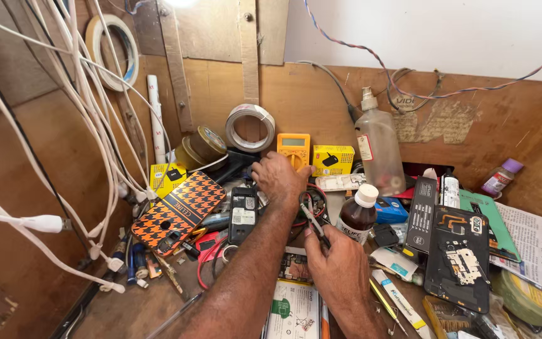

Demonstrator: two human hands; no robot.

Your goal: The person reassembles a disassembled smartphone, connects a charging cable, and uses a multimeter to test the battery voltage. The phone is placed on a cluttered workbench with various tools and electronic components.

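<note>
Right hand (340,260) pinches tweezers (313,221); left hand (278,177) fingers curl on wires (312,198).

light: bright, warm, from top | shadows: soft | focus: sharp | edges: wide-angle bowing

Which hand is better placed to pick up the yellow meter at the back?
Probably the left hand: it already reaches toward the yellow meter, nearly touching it. The right hand sits nearer, holding tweezers.
</note>
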